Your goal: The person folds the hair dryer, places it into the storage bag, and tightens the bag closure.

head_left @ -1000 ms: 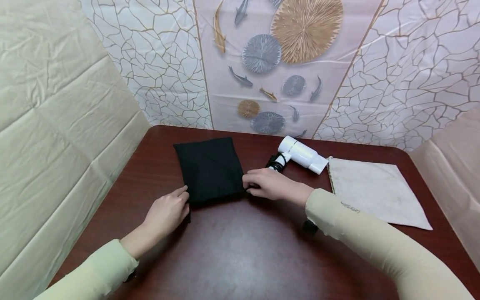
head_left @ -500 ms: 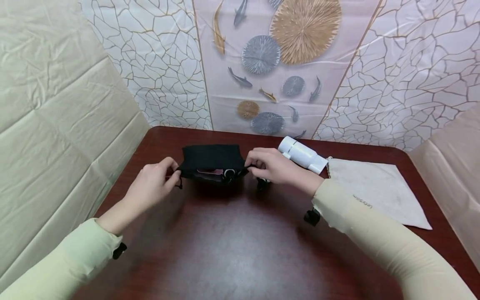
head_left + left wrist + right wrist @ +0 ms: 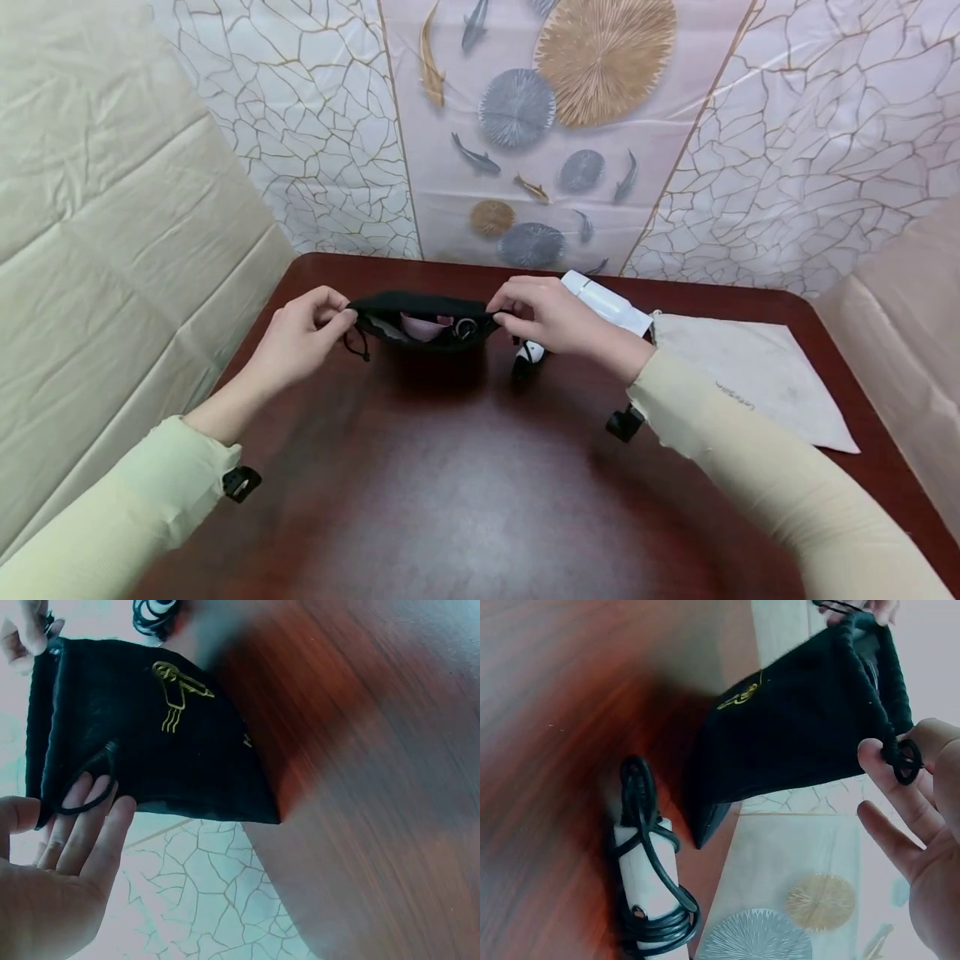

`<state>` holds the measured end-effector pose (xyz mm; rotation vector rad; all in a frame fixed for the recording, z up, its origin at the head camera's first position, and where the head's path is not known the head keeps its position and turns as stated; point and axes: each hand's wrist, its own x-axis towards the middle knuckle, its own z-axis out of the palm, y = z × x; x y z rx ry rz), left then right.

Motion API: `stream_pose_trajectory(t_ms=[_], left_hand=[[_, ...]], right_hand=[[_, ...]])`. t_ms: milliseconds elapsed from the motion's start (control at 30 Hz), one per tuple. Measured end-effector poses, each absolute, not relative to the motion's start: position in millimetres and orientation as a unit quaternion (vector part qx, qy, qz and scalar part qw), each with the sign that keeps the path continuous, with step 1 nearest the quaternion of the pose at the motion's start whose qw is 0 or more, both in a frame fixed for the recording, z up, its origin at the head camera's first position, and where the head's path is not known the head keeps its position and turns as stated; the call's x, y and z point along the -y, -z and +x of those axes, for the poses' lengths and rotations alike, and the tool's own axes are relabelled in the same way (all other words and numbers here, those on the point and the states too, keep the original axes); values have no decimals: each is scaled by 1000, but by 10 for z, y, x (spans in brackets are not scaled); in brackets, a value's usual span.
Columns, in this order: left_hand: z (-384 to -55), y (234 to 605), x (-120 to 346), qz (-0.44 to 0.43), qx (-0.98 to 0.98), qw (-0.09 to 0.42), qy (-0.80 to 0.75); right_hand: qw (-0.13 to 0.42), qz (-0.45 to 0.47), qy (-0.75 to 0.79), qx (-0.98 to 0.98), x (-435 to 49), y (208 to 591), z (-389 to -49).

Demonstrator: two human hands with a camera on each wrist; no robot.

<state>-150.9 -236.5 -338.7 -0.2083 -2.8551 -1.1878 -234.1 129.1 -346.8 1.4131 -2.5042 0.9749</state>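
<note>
A black drawstring bag [image 3: 393, 302] is held upright, its mouth spread toward me. My left hand [image 3: 306, 332] pinches one corner of the mouth between thumb and fingers, and a cord loop [image 3: 111, 769] dangles by those fingers. At the opposite corner, my right hand [image 3: 546, 315] pinches the hem beside another small loop. A yellow hair dryer picture [image 3: 178, 688] marks the cloth in the left wrist view. Inside the opening show a pink item [image 3: 422, 327] and a round, dark piece with a pale ring [image 3: 465, 330]. The deeper contents are hidden.
A white hair dryer [image 3: 609, 305] lies right of the bag, partly behind my right hand. Black cord [image 3: 660, 930] is wound round its handle [image 3: 646, 874]. Farther right, a flat beige pouch [image 3: 738, 367] rests on the brown table [image 3: 465, 483]. Patterned cloth hangs behind.
The black bag lay flat on the table; both hands have taken its front corners, lifted them and pulled the mouth wide, so its contents show.
</note>
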Motion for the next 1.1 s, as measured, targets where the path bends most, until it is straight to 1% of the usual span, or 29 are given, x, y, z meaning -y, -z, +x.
stream_pose_trajectory(t_ms=[200,433,567,667,800,933,1100], left_hand=[[-1548,3354,2461,-72,897,-29,435],[-1546,3317,2493,-91,897,-41,431],[-1560,3295,2478,-116,908,-25,402],[-1567,3281,2465,-154,917,-5,367],[-1543,3222,2465,-206,926,26,315],[-1511,3122,2480,-227,929,50,289],[-1527,3083,2518,-240,929,69,273]], right_hand=[[38,474,-313,822,-1295,3406,-2359],[7,489,-265,831,-1365,3351,-2339],[-9,513,-223,829,-1410,3296,-2288],[-3,538,-185,823,-1438,3270,-2257],[35,561,-137,816,-1490,3201,-2209],[73,566,-116,813,-1554,3117,-2156],[77,573,-98,810,-1596,3113,-2126]])
